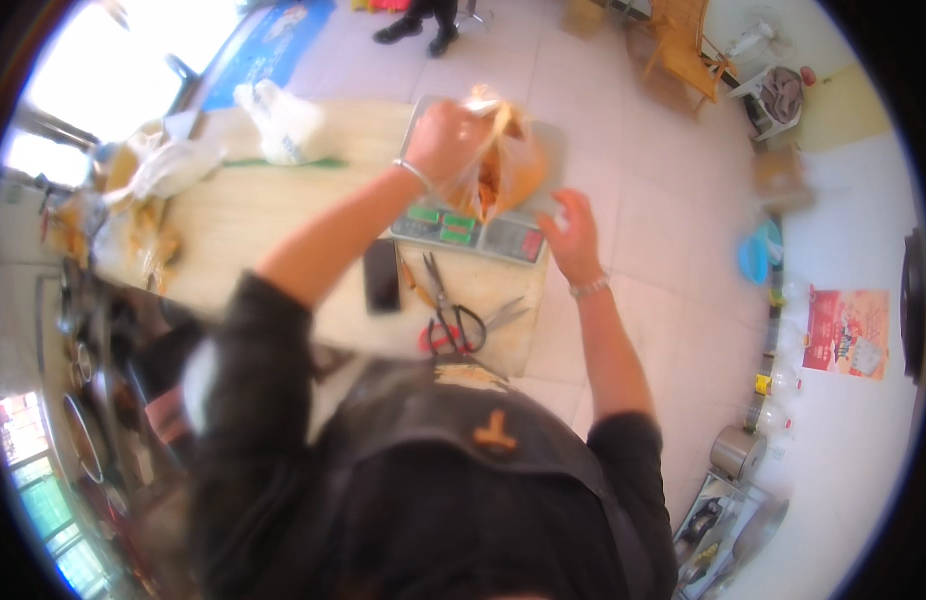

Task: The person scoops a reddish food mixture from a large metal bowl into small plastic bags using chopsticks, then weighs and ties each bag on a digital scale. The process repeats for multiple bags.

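Observation:
My left hand (pixel 448 142) is closed on the upper part of a clear plastic bag (pixel 500 176) with orange-brown contents, over the pan of a digital scale (pixel 470 234). Whether the bag rests on the pan, I cannot tell. My right hand (pixel 571 229) is just right of the scale, its thumb and fingers apart and nothing between them. Below the scale lie a dark phone (pixel 381 276), an orange-handled tool (pixel 416 279) and black-handled scissors (pixel 446 304). Another pair of scissors with red handles (pixel 442 339) lies partly beneath them.
White plastic bags (pixel 286 124) and bags with yellowish contents (pixel 144 232) stand on the left of the wooden table (pixel 283 217). Beyond the table are another person's legs and dark shoes (pixel 399 31). A wooden chair (pixel 680 49) is at the upper right, and bottles (pixel 778 375) line the right wall.

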`<state>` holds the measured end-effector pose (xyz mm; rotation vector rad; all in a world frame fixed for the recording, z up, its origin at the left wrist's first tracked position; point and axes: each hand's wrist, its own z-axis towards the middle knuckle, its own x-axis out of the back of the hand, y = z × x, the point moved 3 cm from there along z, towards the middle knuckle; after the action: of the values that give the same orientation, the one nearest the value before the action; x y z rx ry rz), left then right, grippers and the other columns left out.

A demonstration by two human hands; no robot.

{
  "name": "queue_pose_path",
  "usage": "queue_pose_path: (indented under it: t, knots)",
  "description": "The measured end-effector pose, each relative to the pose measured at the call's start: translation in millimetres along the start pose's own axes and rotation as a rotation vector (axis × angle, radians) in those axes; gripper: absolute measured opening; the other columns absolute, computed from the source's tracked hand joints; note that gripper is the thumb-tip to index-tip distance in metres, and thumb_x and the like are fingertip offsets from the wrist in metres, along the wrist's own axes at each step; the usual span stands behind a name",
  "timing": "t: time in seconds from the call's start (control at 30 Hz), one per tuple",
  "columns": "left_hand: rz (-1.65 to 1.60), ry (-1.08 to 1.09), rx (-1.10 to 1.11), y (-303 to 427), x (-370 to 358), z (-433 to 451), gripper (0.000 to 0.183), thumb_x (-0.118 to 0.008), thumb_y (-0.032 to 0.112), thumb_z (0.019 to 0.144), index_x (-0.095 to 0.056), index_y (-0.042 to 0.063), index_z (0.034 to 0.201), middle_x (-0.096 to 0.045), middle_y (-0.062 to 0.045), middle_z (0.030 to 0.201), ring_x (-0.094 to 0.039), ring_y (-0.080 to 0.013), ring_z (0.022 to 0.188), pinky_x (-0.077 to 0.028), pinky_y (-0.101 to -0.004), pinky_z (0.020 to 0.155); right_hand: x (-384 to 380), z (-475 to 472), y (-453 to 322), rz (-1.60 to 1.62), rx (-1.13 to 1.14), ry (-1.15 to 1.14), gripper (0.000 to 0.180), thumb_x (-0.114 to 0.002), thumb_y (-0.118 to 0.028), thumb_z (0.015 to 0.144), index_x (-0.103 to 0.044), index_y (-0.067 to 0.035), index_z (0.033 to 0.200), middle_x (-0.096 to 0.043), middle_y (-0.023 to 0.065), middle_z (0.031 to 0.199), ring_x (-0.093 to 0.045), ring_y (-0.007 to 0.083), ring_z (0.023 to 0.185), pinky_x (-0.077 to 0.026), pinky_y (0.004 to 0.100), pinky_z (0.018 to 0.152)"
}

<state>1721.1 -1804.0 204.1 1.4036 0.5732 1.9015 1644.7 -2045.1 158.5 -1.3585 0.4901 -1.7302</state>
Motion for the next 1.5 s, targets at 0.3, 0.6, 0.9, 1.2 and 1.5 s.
queue_pose_path:
  t: [0.3, 0.6, 0.9, 1.2, 1.5]
  knots:
    - [0.225, -0.118, -0.056, -61, -48, 38, 0.021, -0.060, 0.024, 0.078, -0.067, 0.004, 0.082, -0.061, -0.014, 0.070, -0.061, -0.0269, 0.067, -0.049, -0.0375, 0.071, -83, 129, 26, -0.405, 0.315, -0.110, 0.015, -0.063, -0.014, 0.078, -0.064, -0.009, 0.091, -0.061, 0.0096, 0.095, -0.058, 0.0244, 0.093, -0.048, 0.0345, 0.076]
    - [-1.029, -0.080, 0.354, -59, 112, -15, 0.020, -0.053, 0.013, 0.086, -0.057, -0.002, 0.074, -0.058, -0.010, 0.065, -0.059, -0.0217, 0.062, -0.048, -0.0324, 0.062, 11, 149, -96, 0.711, -0.154, -0.262, 0.016, -0.051, -0.008, 0.088, -0.059, 0.000, 0.076, -0.062, 0.0074, 0.073, -0.059, 0.0145, 0.070, -0.047, 0.0277, 0.069]
    - [-0.701, -0.305, 0.162, -16, 201, -94, 0.040, -0.042, -0.008, 0.085, -0.056, 0.000, 0.121, -0.065, -0.010, 0.100, -0.063, -0.0116, 0.060, -0.054, -0.0227, 0.060, -86, 109, -195, 0.949, -0.125, -0.599, 0.031, -0.039, 0.000, 0.092, -0.057, 0.006, 0.116, -0.063, 0.0157, 0.106, -0.064, 0.0180, 0.081, -0.051, 0.0299, 0.079]
    - [-0.944, -0.020, 0.741, -128, 201, -202, 0.028, -0.048, 0.012, 0.093, -0.058, -0.005, 0.113, -0.065, -0.012, 0.086, -0.058, -0.0138, 0.054, -0.051, -0.0242, 0.054, -264, 60, -190, 0.905, -0.194, -1.001, 0.034, -0.045, 0.002, 0.090, -0.054, 0.002, 0.123, -0.060, 0.0094, 0.117, -0.063, 0.0141, 0.071, -0.052, 0.0254, 0.071]
    - [-0.228, 0.078, 0.487, -169, 229, -222, 0.024, -0.055, 0.014, 0.087, -0.054, 0.000, 0.068, -0.048, 0.002, 0.058, -0.041, -0.0058, 0.053, -0.035, -0.0245, 0.047, -320, 53, -233, 0.329, 0.640, -0.854, 0.045, -0.057, -0.003, 0.078, -0.054, -0.004, 0.123, -0.057, 0.0167, 0.114, -0.060, 0.0300, 0.092, -0.051, 0.0337, 0.080]
